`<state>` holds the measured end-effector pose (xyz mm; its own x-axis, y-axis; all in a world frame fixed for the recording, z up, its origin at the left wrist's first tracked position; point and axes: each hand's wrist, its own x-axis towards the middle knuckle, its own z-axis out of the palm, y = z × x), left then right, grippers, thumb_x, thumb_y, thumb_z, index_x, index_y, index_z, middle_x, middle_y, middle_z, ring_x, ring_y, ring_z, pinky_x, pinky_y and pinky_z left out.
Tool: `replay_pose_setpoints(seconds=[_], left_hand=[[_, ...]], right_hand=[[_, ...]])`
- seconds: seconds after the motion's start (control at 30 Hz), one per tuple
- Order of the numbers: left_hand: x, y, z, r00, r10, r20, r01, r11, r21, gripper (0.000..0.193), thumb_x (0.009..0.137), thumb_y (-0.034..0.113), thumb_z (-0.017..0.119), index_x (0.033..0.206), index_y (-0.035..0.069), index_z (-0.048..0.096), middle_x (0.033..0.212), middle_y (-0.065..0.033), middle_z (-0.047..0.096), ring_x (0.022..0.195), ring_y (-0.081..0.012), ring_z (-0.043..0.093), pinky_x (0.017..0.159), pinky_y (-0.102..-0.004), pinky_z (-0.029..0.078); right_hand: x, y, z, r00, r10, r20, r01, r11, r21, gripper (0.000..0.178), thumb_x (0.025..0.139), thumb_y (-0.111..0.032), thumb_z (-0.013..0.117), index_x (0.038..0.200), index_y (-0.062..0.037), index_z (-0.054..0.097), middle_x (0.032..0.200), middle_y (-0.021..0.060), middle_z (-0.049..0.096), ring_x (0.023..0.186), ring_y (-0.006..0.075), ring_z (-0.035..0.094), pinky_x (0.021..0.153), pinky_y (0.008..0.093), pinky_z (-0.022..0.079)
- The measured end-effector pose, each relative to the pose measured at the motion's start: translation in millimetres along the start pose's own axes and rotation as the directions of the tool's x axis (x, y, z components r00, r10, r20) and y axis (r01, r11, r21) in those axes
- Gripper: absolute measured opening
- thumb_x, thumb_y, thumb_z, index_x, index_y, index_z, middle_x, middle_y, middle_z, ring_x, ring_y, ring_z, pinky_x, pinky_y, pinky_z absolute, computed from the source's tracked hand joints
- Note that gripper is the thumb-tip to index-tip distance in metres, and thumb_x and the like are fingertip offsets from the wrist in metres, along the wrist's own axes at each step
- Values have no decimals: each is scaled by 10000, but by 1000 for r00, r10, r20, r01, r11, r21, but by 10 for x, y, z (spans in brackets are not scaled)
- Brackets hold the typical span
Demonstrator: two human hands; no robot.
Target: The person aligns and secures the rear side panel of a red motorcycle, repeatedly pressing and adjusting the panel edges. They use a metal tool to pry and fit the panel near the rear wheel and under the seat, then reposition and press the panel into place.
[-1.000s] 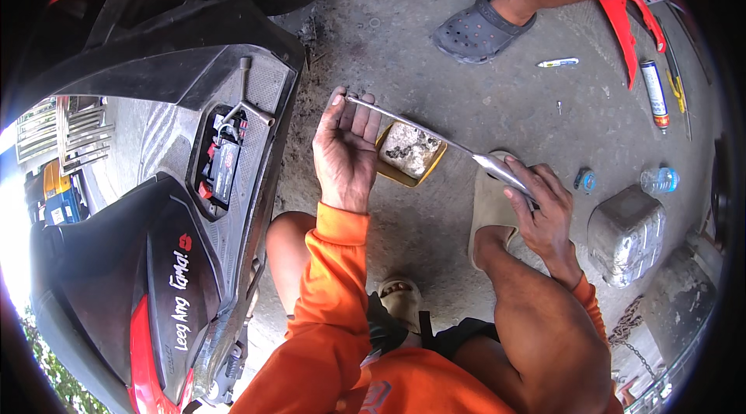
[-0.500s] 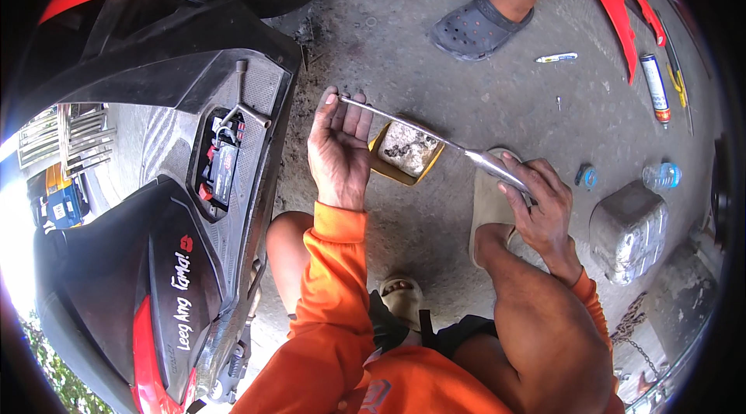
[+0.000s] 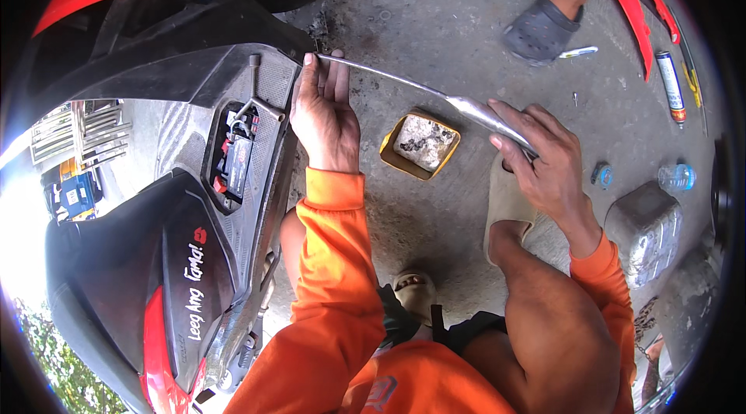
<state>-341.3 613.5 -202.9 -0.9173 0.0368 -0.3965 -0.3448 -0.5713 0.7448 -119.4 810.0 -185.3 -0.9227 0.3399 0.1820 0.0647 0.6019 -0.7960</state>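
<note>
Tool (image 3: 466, 108) slants between both hands, just beyond the tub (image 3: 398, 163): right hand (image 3: 548, 157) wrapped round its thick end, left hand (image 3: 330, 125) pinching its thin tip, likely to steady it, though the tip's shape is hard to tell.

Looking down into an apparent scooter repair workshop with a bare concrete floor (image 3: 443, 33). Showing, at left, a scooter (image 3: 194, 220) with an exposed battery (image 3: 239, 159) and a T-shaped wrench (image 3: 254, 78) on its footboard (image 3: 273, 80); at far right, red bodywork (image 3: 632, 21) and a spray canister (image 3: 670, 87); between them, a long hand-held metal tool (image 3: 475, 111).
</note>
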Motion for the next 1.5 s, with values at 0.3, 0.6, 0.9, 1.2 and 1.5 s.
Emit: replay_pose_setpoints(seconds=[0.3,0.6,0.9,1.2,1.5], left_hand=[[51,-24,33,990,130,-62,-124,987,101,205,1062,103,628,1187,-60,635,1172,-150,672,1144,-307,699,1028,-395,621],[3,55,-17,985,170,-8,-163,958,237,290,1039,67,648,1268,-107,609,1170,-177,684,1108,-308,714,1006,-414,622],[-264,954,277,285,60,957,-694,-676,249,247,893,15,723,1135,-3,672,1039,-156,711,1024,-304,694,881,-428,589],[523,1185,952,531,-766,362,-350,-587,-730,329,924,168,620,1212,27,694,1270,-140,664,1273,-307,587,1193,-475,396],[581,1285,873,411,-863,294,-301,-433,-850,441,889,214,634,1273,-3,653,1182,-146,652,1095,-304,613,1060,-438,465]], right_hand=[[218,161,146,989,-143,-24,143,990,-9,448,899,-114,791,1342,-106,721,891,106,631,696,263,616,619,400,519],[254,229,204,983,-177,-50,176,984,-21,484,861,-79,816,1336,-105,727,891,92,629,698,238,602,620,385,514],[353,261,106,968,-246,-39,242,966,-91,464,880,-108,795,1338,-125,724,904,71,635,707,248,614,624,385,529],[362,367,64,960,-278,-16,268,939,-215,457,912,-217,777,1364,-207,713,1043,75,668,842,268,656,727,398,552],[270,236,127,913,-369,-175,325,916,-235,509,854,-139,807,1354,-150,711,1051,67,636,822,262,647,733,405,550]])
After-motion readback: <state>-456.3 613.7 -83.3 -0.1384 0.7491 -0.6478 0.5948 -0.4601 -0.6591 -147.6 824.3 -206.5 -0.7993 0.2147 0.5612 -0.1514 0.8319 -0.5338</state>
